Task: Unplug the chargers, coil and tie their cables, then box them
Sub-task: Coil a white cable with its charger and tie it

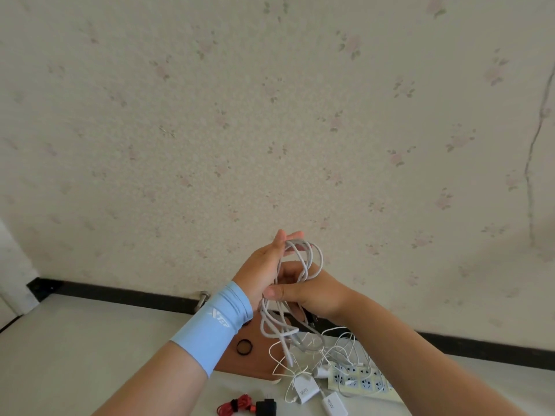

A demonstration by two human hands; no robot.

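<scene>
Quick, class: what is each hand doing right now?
Left hand: open, fingers straight, white cable looped round it.
Right hand: pinches the white cable.

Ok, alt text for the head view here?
Two hands coil a white cable: it loops round the straight left hand while the right hand pinches it. Below on the table lie white chargers, a power strip and a bundled red cable.

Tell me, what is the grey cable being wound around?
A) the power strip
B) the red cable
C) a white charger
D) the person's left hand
D: the grey cable loops over the straight, upright fingers of the left hand, while the right hand pinches the strands together.
</scene>
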